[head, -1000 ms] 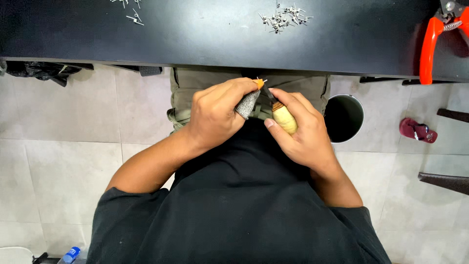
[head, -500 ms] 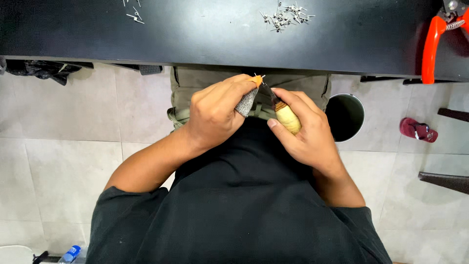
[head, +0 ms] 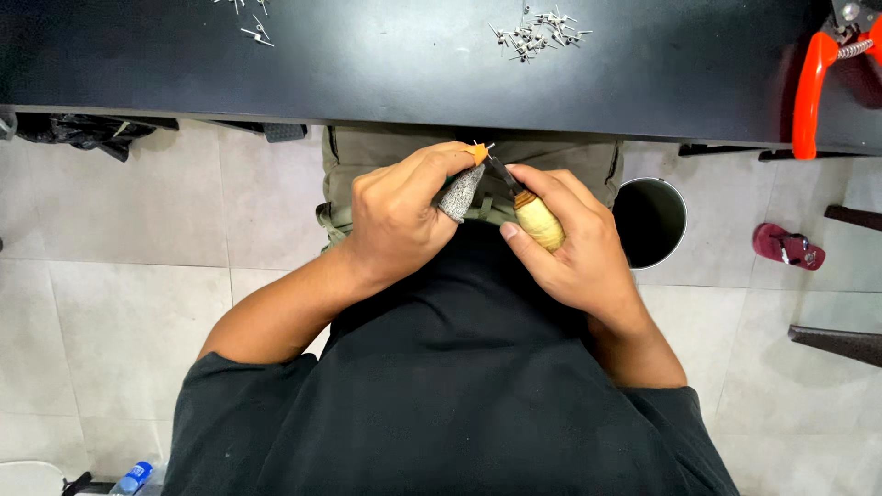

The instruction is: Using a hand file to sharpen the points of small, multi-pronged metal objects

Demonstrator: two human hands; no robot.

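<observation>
My left hand (head: 400, 216) is closed on a small orange-tipped piece (head: 479, 153) pinched at the fingertips, and its thumb wears a grey mesh guard (head: 458, 195). In my right hand (head: 574, 248) I grip a knife by its pale wooden handle (head: 537, 222). The dark blade (head: 503, 173) points up and left and meets the orange piece. Both hands are held together over my lap, just below the near edge of the black table (head: 367, 73).
A pile of small metal pins (head: 537, 28) lies on the table, with a few more pins (head: 248, 18) at the far left. Orange-handled shears (head: 813, 87) rest at the table's right. A round dark bin (head: 649, 222) and a red sandal (head: 788, 246) sit on the tiled floor.
</observation>
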